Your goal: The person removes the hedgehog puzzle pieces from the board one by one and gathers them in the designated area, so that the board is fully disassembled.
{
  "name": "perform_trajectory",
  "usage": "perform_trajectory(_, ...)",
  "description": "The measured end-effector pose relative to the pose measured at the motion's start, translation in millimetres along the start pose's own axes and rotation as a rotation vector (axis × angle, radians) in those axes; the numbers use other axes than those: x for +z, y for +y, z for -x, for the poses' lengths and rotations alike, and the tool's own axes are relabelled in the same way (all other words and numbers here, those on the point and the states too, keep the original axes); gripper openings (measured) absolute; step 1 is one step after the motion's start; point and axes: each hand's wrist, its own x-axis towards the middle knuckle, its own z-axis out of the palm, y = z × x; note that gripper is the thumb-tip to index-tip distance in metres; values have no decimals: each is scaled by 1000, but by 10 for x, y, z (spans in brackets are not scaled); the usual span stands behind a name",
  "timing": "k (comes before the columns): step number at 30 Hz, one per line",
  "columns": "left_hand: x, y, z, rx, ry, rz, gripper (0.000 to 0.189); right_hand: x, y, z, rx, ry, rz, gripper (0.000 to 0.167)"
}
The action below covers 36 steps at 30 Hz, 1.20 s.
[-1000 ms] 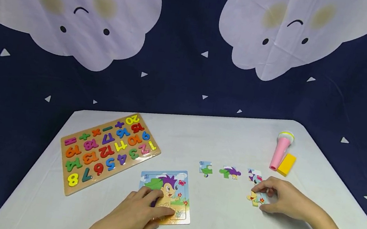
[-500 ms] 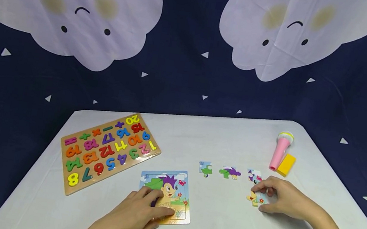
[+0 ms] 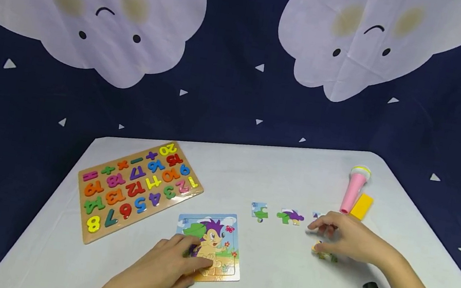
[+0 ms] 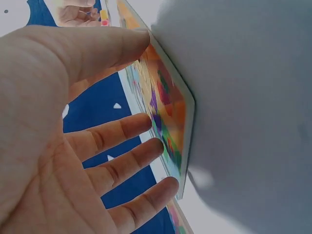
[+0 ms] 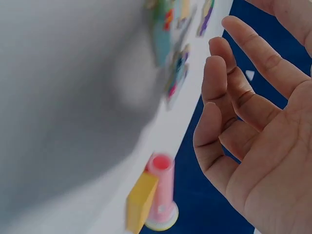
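Observation:
My left hand (image 3: 160,267) rests on a square hedgehog jigsaw puzzle (image 3: 228,262), fingers extended over its near left part. In the left wrist view the thumb and fingertips of the left hand (image 4: 53,151) meet the picture side near the puzzle's edge (image 4: 188,117). Above the loose jigsaw pieces at the right hovers my right hand (image 3: 352,237), partly covering a piece with a flower (image 3: 327,257) and another piece (image 3: 315,215). The right wrist view shows the right hand (image 5: 263,146) with loosely bent fingers and nothing between them, apart from the pieces.
Two more jigsaw pieces, one green and blue (image 3: 259,211) and one purple and green (image 3: 290,217), lie right of the puzzle. A wooden number board (image 3: 145,214) is at the left. A pink toy microphone (image 3: 353,193) and yellow block (image 3: 361,207) lie far right.
My right hand has come away from the flower piece and shifted slightly up and left, its fingers spreading. My left hand stays on the puzzle, its fingers shifted slightly.

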Motion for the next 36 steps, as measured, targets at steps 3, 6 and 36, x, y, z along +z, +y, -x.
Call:
perform_trajectory(3, -15, -39, 46, -22, 16, 4, 39, 9, -92, -102, 0, -18, -1, 38)
perform_trajectory(6, -34, -79, 94, -46, 25, -3, 43, 38, -191, -214, 2, -35, 0, 38)
perform_trajectory(36, 2, -229, 261, -117, -31, 95, 39, 677, -1083, -1017, -103, -208, -99, 49)
